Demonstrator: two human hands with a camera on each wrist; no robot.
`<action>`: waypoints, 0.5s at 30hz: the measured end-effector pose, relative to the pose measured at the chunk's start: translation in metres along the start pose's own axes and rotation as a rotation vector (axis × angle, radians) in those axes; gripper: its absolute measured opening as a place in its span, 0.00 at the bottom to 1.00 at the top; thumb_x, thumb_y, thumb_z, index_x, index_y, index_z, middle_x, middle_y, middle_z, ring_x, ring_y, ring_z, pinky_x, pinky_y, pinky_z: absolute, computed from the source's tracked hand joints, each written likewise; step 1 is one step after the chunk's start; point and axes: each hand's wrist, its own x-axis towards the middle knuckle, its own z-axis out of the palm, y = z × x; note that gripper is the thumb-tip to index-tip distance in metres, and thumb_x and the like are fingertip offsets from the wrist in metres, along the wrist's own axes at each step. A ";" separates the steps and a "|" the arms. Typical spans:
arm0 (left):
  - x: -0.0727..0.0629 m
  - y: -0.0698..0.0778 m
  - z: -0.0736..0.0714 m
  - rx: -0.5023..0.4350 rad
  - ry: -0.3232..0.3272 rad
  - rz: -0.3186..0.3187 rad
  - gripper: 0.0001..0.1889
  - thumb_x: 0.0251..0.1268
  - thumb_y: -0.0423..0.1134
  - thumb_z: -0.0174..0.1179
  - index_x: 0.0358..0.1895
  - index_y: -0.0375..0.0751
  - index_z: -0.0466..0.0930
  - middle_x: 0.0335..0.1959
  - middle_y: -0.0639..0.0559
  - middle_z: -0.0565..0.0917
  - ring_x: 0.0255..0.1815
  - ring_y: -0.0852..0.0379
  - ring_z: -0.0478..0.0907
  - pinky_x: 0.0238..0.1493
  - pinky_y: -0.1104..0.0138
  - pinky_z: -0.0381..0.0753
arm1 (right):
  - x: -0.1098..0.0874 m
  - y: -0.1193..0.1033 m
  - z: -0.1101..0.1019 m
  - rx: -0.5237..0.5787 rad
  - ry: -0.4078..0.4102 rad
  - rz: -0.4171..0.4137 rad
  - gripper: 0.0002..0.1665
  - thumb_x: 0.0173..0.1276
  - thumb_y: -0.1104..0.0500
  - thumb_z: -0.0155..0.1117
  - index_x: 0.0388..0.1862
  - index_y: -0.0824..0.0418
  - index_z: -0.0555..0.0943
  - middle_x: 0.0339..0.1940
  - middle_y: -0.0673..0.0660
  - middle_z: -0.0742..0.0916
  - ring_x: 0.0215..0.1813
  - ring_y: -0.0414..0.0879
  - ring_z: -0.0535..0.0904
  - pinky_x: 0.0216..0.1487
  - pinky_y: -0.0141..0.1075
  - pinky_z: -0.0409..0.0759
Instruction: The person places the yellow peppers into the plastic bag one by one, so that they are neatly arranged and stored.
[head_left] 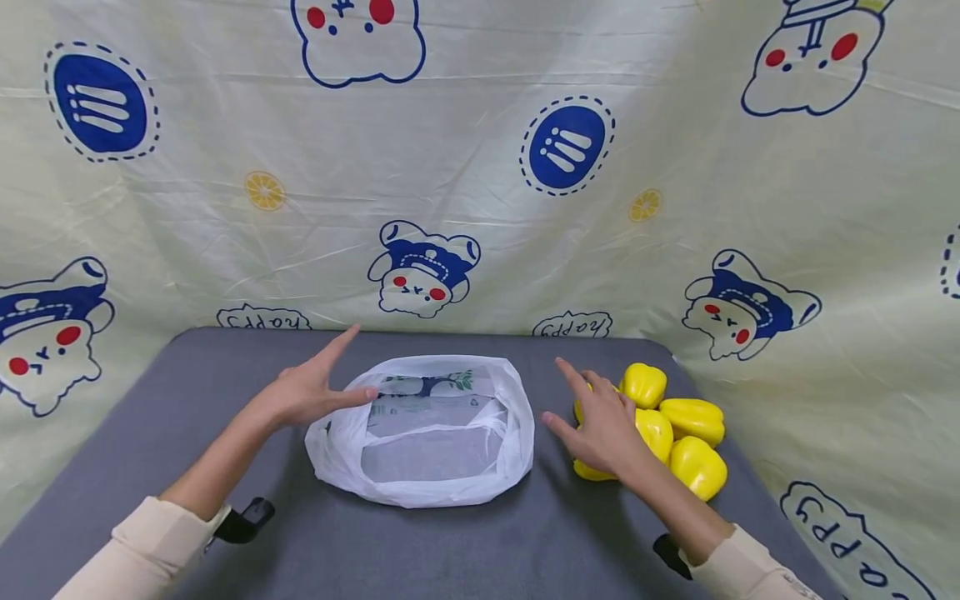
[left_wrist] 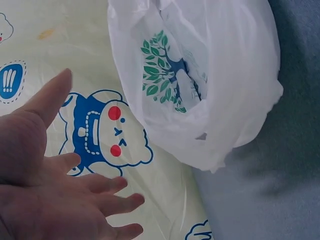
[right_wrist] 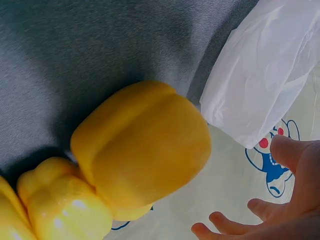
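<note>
A white plastic bag (head_left: 333, 454) stands on the grey table with its mouth wide open and its rim folded outward. Green leaves and a dark tree print show inside it. At its left side my left hand (head_left: 303, 396) is held with fingers spread, thumb overlapping the rim in the head view; the left wrist view shows no object in its palm. Several yellow bell peppers (head_left: 697, 467) lie grouped to the right of the bag. Over the group's left edge hovers my right hand (head_left: 603, 429), fingers extended and apart, partly covering some peppers. One bell pepper (right_wrist: 145, 145) looms large in the right wrist view.
The grey table (head_left: 480, 550) has its far edge against a pale curtain (head_left: 480, 175) printed with cartoon bears, which also hangs along the right side. Dark wrist straps (head_left: 247, 521) sit near both cream sleeves.
</note>
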 end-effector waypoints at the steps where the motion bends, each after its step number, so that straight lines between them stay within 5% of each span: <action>1: -0.001 0.000 0.000 -0.026 -0.002 -0.002 0.56 0.63 0.67 0.61 0.84 0.54 0.35 0.82 0.34 0.54 0.76 0.23 0.56 0.67 0.26 0.51 | -0.001 0.001 -0.001 0.003 0.001 0.001 0.49 0.68 0.46 0.66 0.83 0.49 0.55 0.73 0.71 0.71 0.75 0.70 0.63 0.68 0.71 0.53; 6: -0.003 -0.002 0.002 -0.105 0.025 0.013 0.54 0.62 0.62 0.66 0.84 0.53 0.41 0.74 0.31 0.69 0.73 0.26 0.65 0.64 0.33 0.66 | -0.003 0.006 -0.004 0.009 0.006 0.019 0.49 0.66 0.48 0.68 0.82 0.52 0.58 0.73 0.71 0.72 0.73 0.70 0.66 0.67 0.69 0.58; 15: 0.000 -0.009 0.018 -0.214 0.017 -0.010 0.50 0.61 0.53 0.70 0.81 0.43 0.53 0.65 0.37 0.81 0.73 0.33 0.68 0.63 0.42 0.73 | -0.005 0.011 -0.009 0.023 -0.042 0.057 0.52 0.63 0.49 0.72 0.81 0.53 0.58 0.75 0.72 0.69 0.72 0.71 0.67 0.66 0.71 0.64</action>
